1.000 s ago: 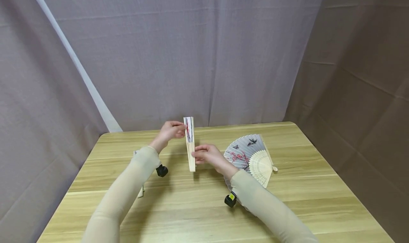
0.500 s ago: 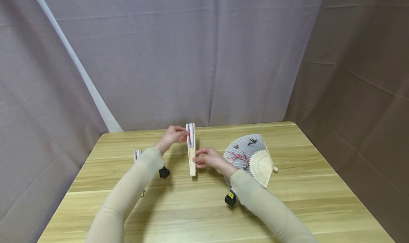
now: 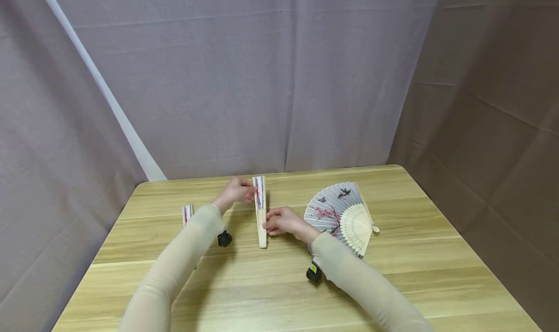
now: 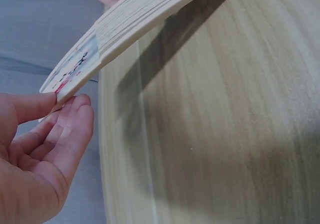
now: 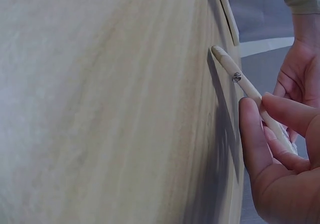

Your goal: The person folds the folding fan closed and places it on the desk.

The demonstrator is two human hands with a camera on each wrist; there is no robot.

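Nearest the camera, two arms in pale beige sleeves reach out over the light wooden table [image 3: 393,273], each with a small black wrist camera strapped beneath. Past them, the right hand [image 3: 283,221] curls its thumb and fingers round the bamboo handle end of a closed folding fan with cream bamboo ribs and a grey printed cloth leaf [image 3: 260,210]; the right wrist view shows the fingers [image 5: 252,134] wrapped close to the metal rivet of that closed fan [image 5: 250,91]. The fan lies lengthwise away from the person at the table's middle, low over the wood; whether it touches the surface cannot be told. Farther on, the left hand [image 3: 237,191] pinches the cloth tip of the fan between thumb and bent fingers, and the left wrist view shows the thumb [image 4: 30,106] pressed at the tip's edge with the stacked ribs [image 4: 135,18] running away from it. Beside the right forearm lies an open grey folding fan painted with pink blossoms and dark birds [image 3: 338,213], spread flat. To the left, another closed fan [image 3: 188,213] lies partly hidden by the left sleeve. Grey cloth curtains [image 3: 262,79] hang behind the table.
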